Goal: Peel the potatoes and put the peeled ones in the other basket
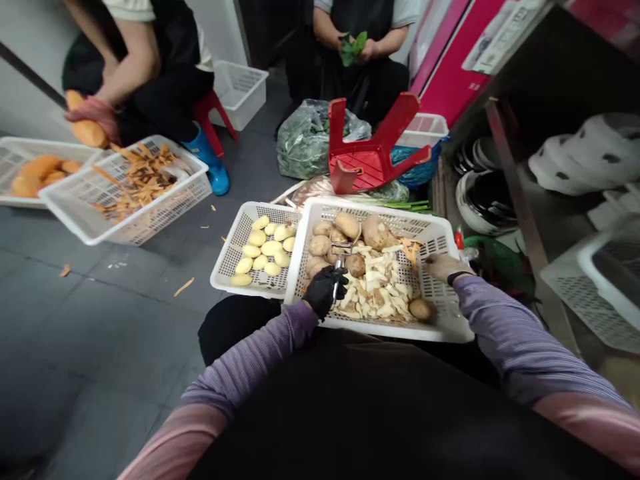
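My left hand (323, 291), in a black glove, is closed around a metal peeler (339, 265), its head pointing away from me over the potatoes. Toward the right inside wall of the large white basket (377, 328) is my right hand (443, 267), fingers curled; a thin greyish strip shows by its fingertips, too blurred to name. The basket contains unpeeled potatoes (320, 245), a heap of pale peelings (381, 287) and a lone potato (423, 309) at the near right. Peeled potatoes (271, 248) lie in a smaller white basket (250, 291) to the left.
An upturned red stool (367, 167) stands beyond the baskets, beside a plastic bag of greens (305, 143). One person holds leaves (353, 48); another, at left, holds an orange vegetable (90, 132) over a basket of orange peelings (140, 177). A metal shelf (530, 220) borders the right.
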Tool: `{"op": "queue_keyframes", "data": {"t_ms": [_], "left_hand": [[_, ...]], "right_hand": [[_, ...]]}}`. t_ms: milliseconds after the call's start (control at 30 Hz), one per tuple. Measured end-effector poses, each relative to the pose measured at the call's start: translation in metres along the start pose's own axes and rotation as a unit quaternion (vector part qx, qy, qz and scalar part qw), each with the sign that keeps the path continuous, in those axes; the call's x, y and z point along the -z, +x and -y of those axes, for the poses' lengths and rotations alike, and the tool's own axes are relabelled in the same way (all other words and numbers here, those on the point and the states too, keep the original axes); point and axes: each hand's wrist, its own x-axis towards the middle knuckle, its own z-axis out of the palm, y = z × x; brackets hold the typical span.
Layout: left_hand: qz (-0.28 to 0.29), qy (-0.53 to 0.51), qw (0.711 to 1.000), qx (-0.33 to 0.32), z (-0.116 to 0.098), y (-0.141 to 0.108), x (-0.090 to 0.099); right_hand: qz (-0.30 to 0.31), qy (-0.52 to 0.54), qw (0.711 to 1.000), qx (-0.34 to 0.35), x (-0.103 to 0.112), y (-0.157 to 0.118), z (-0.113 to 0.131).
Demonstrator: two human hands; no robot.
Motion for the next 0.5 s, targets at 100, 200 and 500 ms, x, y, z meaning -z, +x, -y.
{"op": "queue_keyframes", "data": {"t_ms": [100,200,500], "left_hand": [[0.003,0.042,0.999,-0.023,-0.002,0.002,-0.006],[0.034,0.084,0.995,-0.036,0.004,0.006,-0.012],[0.082,0.091,0.991,-0.054,0.012,0.002,-0.005]], "right_hand": [[0.106,0.045,0.992,0.047,-0.051,-0.012,-0.008],[0.134,0.103,0.984,0.051,-0.080,-0.024,-0.005],[0.178,0.281,0.942,0.052,-0.065,-0.046,-0.019]]}}
